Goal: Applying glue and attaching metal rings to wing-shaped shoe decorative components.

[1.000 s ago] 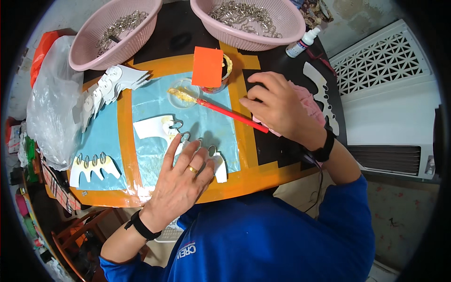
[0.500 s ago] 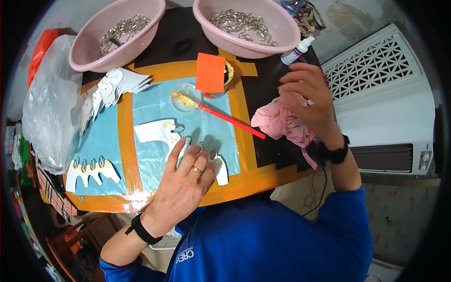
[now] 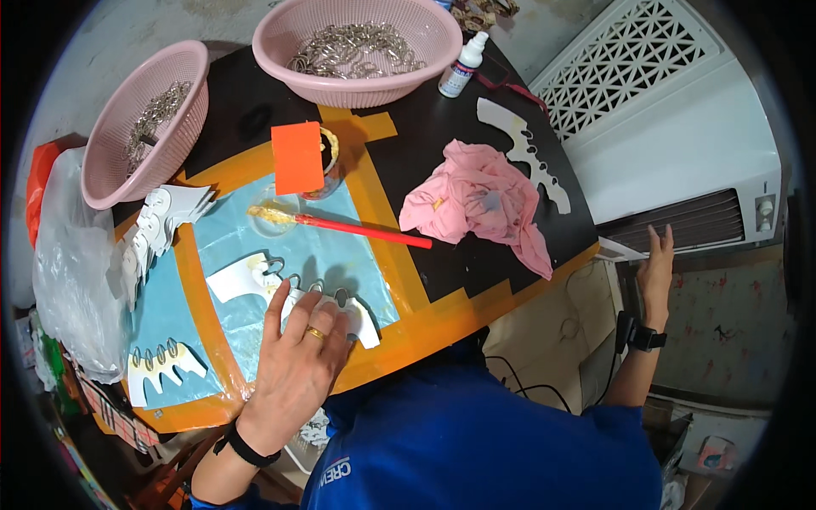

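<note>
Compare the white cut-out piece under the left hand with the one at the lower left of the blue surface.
The middle piece is partly covered by the left hand; the lower-left piece is untouched. The middle piece looks longer in this view; the lower-left piece looks shorter. Both are white and scalloped, with metal rings along the upper edge, on the blue surface.

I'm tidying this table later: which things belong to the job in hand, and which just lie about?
Likely for the job: white scalloped piece under the left hand; red-handled applicator; metal rings in pink baskets; stacked white pieces.

Likely just lying about: clear plastic bag; white bottle.
</note>
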